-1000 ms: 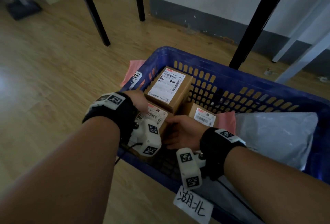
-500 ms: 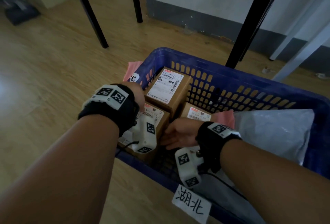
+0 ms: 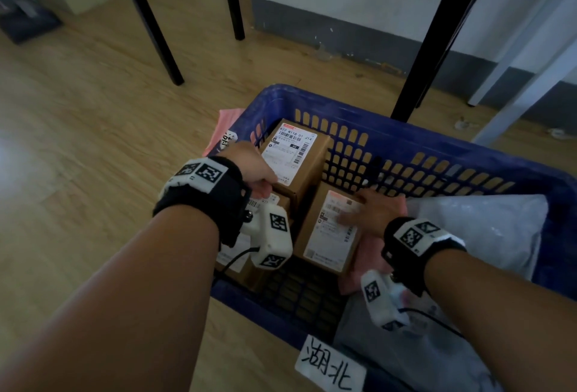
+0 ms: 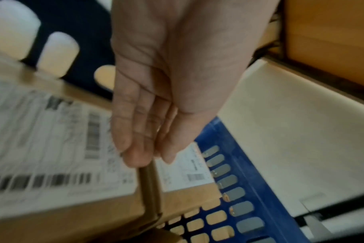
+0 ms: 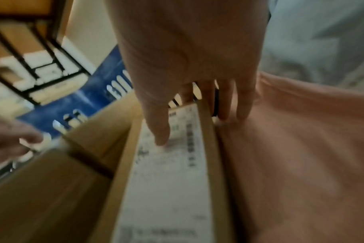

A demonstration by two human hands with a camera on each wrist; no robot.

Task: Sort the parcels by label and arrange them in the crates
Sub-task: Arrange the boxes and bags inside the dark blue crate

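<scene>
Arranging parcels inside the blue crate (image 3: 406,129) is, by my judgement, well under way. It holds three cardboard boxes, a pink mailer (image 3: 371,254) and a grey bag (image 3: 487,229). My right hand (image 3: 374,213) grips the right box (image 3: 327,235), thumb on its label, fingers down the side. My left hand (image 3: 249,167), fingers straight, presses the seam between the near-left box (image 4: 52,148) and the far box (image 3: 296,154). Remaining parcels are out of view.
</scene>
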